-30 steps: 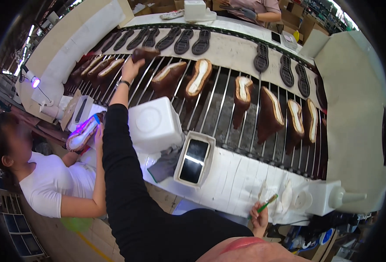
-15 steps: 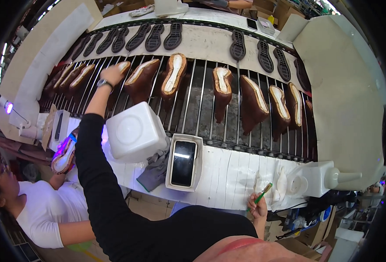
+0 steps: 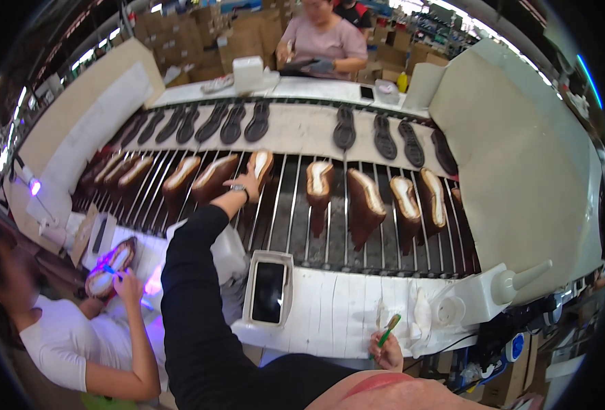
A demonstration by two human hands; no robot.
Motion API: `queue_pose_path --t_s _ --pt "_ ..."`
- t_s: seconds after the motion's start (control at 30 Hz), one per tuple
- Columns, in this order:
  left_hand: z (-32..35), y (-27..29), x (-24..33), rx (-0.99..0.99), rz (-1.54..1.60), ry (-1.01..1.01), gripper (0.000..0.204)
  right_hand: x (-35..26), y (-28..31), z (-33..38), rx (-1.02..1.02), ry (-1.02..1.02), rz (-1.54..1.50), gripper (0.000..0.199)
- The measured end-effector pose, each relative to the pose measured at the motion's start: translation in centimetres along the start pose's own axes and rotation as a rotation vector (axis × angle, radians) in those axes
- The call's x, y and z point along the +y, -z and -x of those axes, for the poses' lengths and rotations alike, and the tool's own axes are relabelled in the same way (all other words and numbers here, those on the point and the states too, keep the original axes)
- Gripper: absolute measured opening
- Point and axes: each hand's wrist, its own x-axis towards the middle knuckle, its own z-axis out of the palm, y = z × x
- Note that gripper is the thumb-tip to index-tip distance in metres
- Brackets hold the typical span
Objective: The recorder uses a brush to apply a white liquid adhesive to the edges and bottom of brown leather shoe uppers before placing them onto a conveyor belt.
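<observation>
My left hand (image 3: 246, 184) reaches over the rack with fingers spread, at the near left edge of a brown shoe upper (image 3: 262, 164) that lies sole side up with a white bottom. Whether the fingers press on it cannot be made out. Low at the right, my right hand (image 3: 386, 352) is closed round a small green-handled brush (image 3: 388, 329), bristle end up. More brown uppers with white bottoms hang between the rack bars, such as one upper (image 3: 181, 173) to the left and another upper (image 3: 366, 195) to the right.
Dark soles (image 3: 344, 126) lie in a row on the pale belt beyond the rack. Nearer me are a white container (image 3: 227, 249), a phone in a tray (image 3: 269, 292) and a white squeeze bottle (image 3: 492, 294). A co-worker (image 3: 84, 335) at left brushes a shoe; another person (image 3: 326, 34) stands opposite.
My left hand has moved right from an upper on the left to one nearer the middle. The view has tilted up, bringing the person opposite into sight. My right hand still holds the brush.
</observation>
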Motion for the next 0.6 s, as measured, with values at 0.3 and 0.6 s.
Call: queue_pose_path --t_s 0.3,0.6 --pt "5.3 6.9 -2.0 0.341 0.223 -0.048 0.106 -0.1 0.3 -0.1 -0.095 -0.034 -0.045 0.032" --pt "20.3 15.7 -0.7 0.687 0.612 -0.270 0.108 0.6 1.4 0.3 -0.067 0.039 -0.044 0.034"
